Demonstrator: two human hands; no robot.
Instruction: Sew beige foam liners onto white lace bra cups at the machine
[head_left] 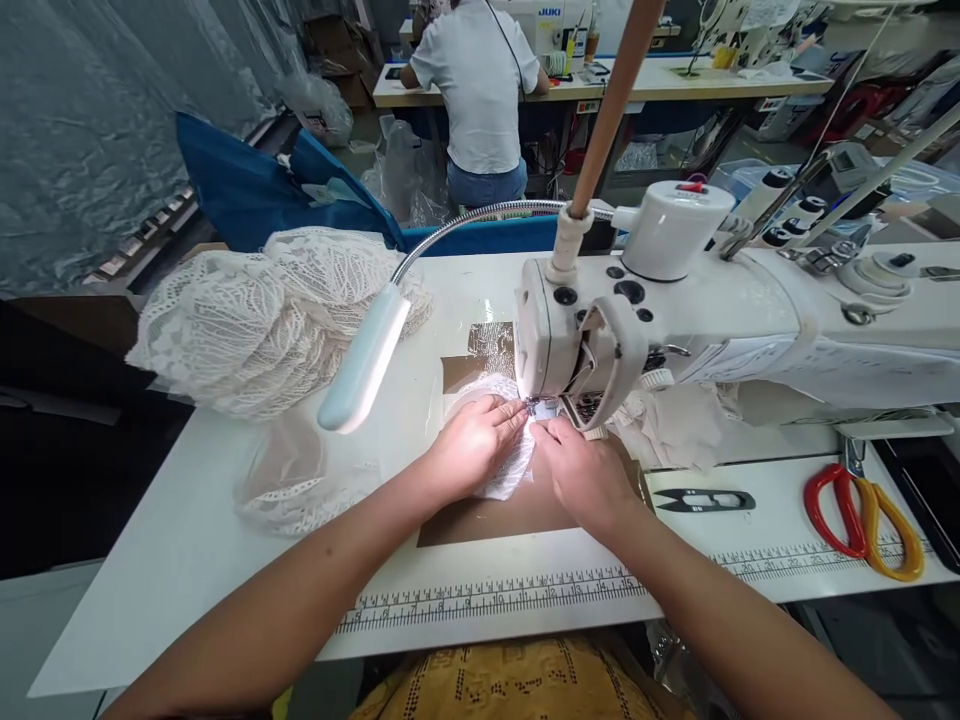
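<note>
A white lace fabric piece (511, 470) lies under the needle end of a white sewing machine (551, 330). My left hand (480, 440) rests on it just left of the presser foot (532, 404), palm down with fingers stretched toward the needle. On the other side, close to the foot, my right hand (581, 465) has its fingers curled, with thumb and forefinger pinching the fabric's right edge. The fingertips of both hands nearly meet in front of the needle. Beneath the fabric is a brown covered patch (480, 522) of the table.
White lace (240, 320) is heaped at the left, with a sheer lace-edged piece (292, 480) nearer. A lamp (364, 360) arches over the table. Thread snips (705, 500) and red-yellow scissors (862, 515) lie right, by a ruler strip (495, 597). A person (480, 90) sits ahead.
</note>
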